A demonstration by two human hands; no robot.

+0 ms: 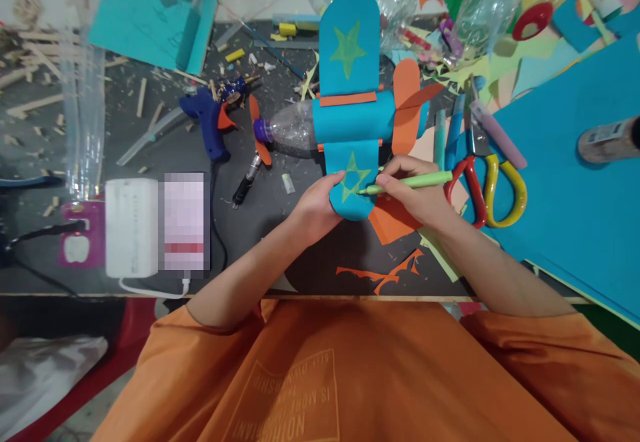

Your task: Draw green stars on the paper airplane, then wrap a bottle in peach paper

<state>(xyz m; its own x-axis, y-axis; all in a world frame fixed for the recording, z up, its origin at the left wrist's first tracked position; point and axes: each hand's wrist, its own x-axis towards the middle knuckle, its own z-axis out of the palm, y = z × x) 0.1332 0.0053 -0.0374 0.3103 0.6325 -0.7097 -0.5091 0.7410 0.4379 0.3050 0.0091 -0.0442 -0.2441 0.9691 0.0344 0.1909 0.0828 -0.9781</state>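
Note:
A toy plane (350, 119) made of a clear plastic bottle lies on the dark table (260, 255), with blue paper wings, an orange tail and orange propeller blades. Each wing carries a green star. My left hand (315, 205) is closed on the edge of the near wing (353, 182), thumb on top. My right hand (417, 192) pinches a light green marker (410, 182), whose tip touches the star on the near wing.
A blue glue gun (213, 119) lies left of the plane. Red-and-yellow scissors (487, 185) and blue paper sheets (575, 182) lie right. A white power bank and phone (155, 225) sit front left. Orange scraps (385, 272), sticks and empty bottles lie around.

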